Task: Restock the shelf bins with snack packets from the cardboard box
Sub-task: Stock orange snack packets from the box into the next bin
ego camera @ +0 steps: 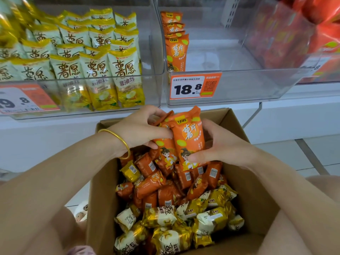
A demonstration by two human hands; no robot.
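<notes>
The orange snack packets (187, 140), glossy with dark lettering, yellow-green discs and a cartoon figure, are sitting between the 2 hands, above the cardboard box (103, 190). The left hand (141, 127) is gripping their left edge, fingers curling over the top. The right hand (219, 144) is clasping their right edge, thumb pressing the front packet. Their long axis is running nearly upright, crimped tops pointing away from the wrists.

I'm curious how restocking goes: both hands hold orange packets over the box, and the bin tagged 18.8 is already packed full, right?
Not full. The head view shows the bin tagged 18.8 mostly bare, only a short row of packets along its left wall. The left hand and right hand do hold orange packets over the cardboard box.
</notes>
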